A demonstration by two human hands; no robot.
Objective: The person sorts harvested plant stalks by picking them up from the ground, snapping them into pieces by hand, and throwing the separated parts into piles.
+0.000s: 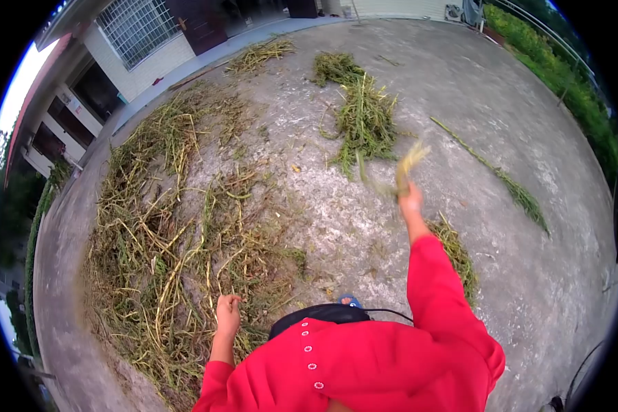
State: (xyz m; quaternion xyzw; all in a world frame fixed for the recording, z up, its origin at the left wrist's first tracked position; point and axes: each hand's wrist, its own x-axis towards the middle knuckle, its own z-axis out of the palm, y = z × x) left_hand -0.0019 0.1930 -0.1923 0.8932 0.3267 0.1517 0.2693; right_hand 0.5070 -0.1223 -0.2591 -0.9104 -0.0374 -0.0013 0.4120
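My right hand [410, 199], arm stretched forward, is closed around a bunch of plant stalks [412, 161]. The pale yellow cut ends point up and are smeared by motion. Just beyond it lies a pile of green leafy stalks [364, 120] on the concrete. Lower down, my left hand [229, 312] hangs over the edge of a wide spread of drying stalks [165, 261]. Its fingers are loosely curled, and nothing shows in them. Another small heap of stalks [454, 261] is partly hidden behind my right sleeve.
A single long leafy stalk [494, 172] lies to the right on the concrete yard [501, 103]. Another heap [261, 53] sits near the house step. A building with a barred window [137, 31] stands at the far left, and green plants [549, 62] line the right edge.
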